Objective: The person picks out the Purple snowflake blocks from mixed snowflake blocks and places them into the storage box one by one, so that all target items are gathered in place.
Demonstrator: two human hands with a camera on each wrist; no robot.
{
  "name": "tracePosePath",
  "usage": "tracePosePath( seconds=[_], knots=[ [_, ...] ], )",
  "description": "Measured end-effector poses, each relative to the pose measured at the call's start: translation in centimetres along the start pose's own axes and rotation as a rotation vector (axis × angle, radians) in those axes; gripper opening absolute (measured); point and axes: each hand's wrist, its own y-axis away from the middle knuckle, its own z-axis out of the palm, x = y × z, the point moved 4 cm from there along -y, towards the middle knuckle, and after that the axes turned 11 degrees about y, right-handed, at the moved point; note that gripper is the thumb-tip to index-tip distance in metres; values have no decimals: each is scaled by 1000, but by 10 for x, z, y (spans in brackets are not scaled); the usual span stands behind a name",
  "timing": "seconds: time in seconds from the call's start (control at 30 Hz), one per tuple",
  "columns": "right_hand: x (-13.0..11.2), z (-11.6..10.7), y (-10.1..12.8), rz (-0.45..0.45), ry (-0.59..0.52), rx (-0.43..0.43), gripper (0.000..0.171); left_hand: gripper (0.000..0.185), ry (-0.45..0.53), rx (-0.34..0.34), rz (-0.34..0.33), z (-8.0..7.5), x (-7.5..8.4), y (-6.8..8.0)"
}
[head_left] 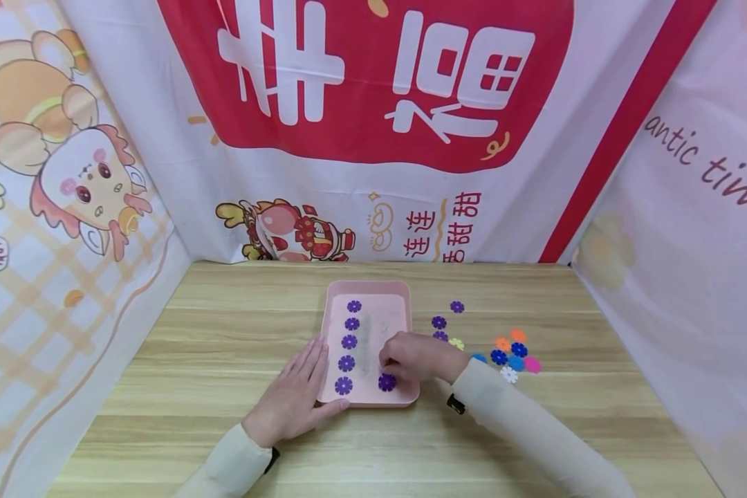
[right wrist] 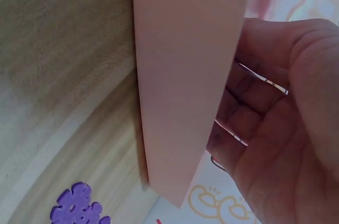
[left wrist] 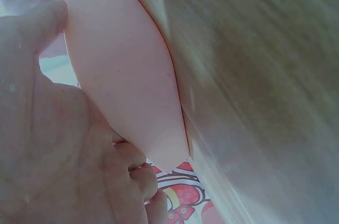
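Note:
A pink tray (head_left: 367,401) stands on the wooden table, with a column of several purple snowflake discs (head_left: 348,342) along its left side. My left hand (head_left: 292,398) rests against the tray's left side, fingers stretched along the wall and thumb at the near edge. In the left wrist view the hand (left wrist: 69,144) lies along the tray's outer wall (left wrist: 122,65). My right hand (head_left: 413,356) reaches over the right wall, its bent fingers and thumb pinching the far edge of a purple snowflake disc (head_left: 387,382) in the near right corner. The tray wall hides its fingertips in the right wrist view.
Right of the tray lie more purple discs (head_left: 438,322) and a yellow-green disc (head_left: 456,343). Farther right is a loose group with orange (head_left: 519,335), dark blue (head_left: 499,357), pink (head_left: 532,364) and white (head_left: 508,374) discs. A printed cloth (head_left: 361,166) hangs behind the table.

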Motion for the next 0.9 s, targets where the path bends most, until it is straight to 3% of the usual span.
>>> tracePosePath(
  seconds=[0.4, 0.7, 0.9],
  knots=[
    [-1, 1, 0, 17, -31, -14, 14, 104, -5, -1, -9, 1, -1, 0],
    [10, -30, 21, -8, 45, 96, 12, 104, 5, -5, -10, 0, 1, 0],
    [23, -49, 41, 16, 38, 161, 9, 103, 12, -6, -15, -2, 2, 1]
  ],
)
